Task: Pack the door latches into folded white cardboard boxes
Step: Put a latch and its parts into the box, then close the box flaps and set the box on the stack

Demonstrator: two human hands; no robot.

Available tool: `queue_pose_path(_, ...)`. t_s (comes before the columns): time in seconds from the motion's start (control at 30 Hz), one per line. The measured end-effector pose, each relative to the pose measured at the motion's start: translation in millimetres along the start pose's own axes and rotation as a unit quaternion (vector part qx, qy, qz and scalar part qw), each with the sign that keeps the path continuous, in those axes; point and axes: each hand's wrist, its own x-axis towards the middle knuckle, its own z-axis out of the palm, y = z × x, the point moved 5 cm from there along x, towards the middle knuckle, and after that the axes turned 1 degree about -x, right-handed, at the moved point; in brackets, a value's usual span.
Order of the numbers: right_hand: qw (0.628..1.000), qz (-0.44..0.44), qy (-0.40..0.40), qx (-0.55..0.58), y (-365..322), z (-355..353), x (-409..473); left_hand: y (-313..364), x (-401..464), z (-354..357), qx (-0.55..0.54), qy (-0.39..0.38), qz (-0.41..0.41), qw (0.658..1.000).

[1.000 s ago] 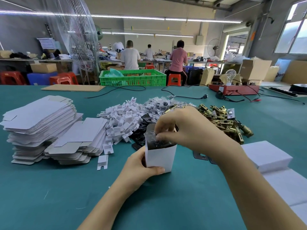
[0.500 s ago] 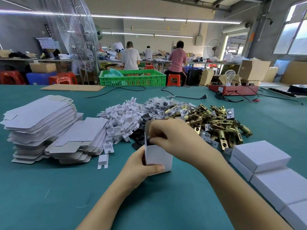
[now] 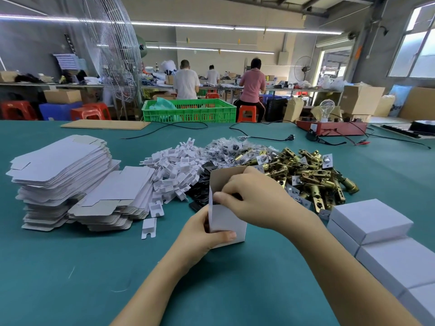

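Since a second ago the right hand has sunk from above the box to its mouth, uncovering more of the latches. The teal surface fills a workshop; people sit at benches beyond its far edge, by a green crate. What the right fingers hold is hidden; they curl at the box's opening. The box's contents cannot be made out. It stands upright near the middle of the surface, flap raised, and the left hand grips its side. Closed boxes line the right edge; flat blanks are stacked toward the left edge.
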Motion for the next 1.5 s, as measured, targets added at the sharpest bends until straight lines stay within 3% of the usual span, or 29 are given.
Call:
queue_pose_path(0.07, 0.998, -0.018, 0.058, 0.030, 5, -10, -4, 4, -2, 1, -0.004, -0.004, 0.006, 1.000)
queue_pose_path(0.13, 0.977, 0.020, 0.177, 0.118, 18, -24, -11, 11, -4, 3, -0.020, -0.017, 0.028, 0.999)
queue_pose_path(0.2, 0.928, 0.095, 0.269, 0.242, 36, -23, -21, 19, -5, 3, -0.071, -0.020, 0.044, 0.996)
queue_pose_path(0.23, 0.900, 0.143, 0.278, 0.305, 45, -14, -25, 21, -5, 2, -0.104, -0.013, 0.039, 0.994)
queue_pose_path(0.33, 0.827, 0.242, 0.198, 0.466, 59, 39, -34, 21, -6, 3, -0.150, -0.009, 0.012, 0.989)
queue_pose_path(0.43, 0.769, 0.257, 0.118, 0.573, 56, 81, -37, 20, -6, 6, -0.135, 0.001, -0.009, 0.991)
queue_pose_path(0.6, 0.733, 0.246, 0.070, 0.630, 50, 94, -34, 21, -7, 10, -0.112, 0.041, -0.016, 0.993)
queue_pose_path(0.93, 0.727, 0.255, 0.051, 0.635, 45, 94, -34, 22, -3, 10, -0.141, 0.079, -0.020, 0.987)
queue_pose_path(1.13, 0.723, 0.245, -0.005, 0.646, 43, 87, -33, 27, -6, 8, -0.176, 0.083, 0.000, 0.981)
queue_pose_path(1.3, 0.717, 0.240, 0.009, 0.655, 47, 84, -32, 29, -4, 11, -0.150, 0.073, 0.031, 0.985)
queue_pose_path(1.5, 0.705, 0.234, 0.071, 0.666, 50, 76, -27, 33, -2, 7, -0.193, 0.108, 0.076, 0.972)
